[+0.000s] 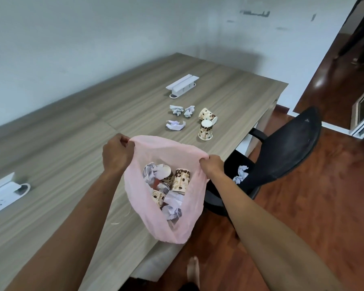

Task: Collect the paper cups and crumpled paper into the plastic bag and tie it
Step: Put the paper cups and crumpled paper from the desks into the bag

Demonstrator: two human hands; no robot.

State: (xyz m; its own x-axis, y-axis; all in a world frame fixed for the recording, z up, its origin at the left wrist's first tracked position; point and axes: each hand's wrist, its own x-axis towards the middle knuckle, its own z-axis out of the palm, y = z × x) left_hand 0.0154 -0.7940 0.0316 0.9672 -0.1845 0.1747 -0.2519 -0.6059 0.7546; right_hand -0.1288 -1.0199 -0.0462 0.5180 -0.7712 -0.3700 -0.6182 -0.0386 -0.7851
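Cups point(178, 179) and paper point(172, 204) in the bag point(185, 227); behind it on the table point(51, 148), three paper balls point(175, 125) left of two cups point(206, 127)

Pink plastic bag point(172, 223): mouth open, hanging at near tabletop edge, holding patterned cups and crumpled paper. Beyond it: three paper wads point(176, 125), one cup on its side point(207, 115), one cup inverted point(206, 130). More crumpled paper point(240, 174) lies on chair seat, right.
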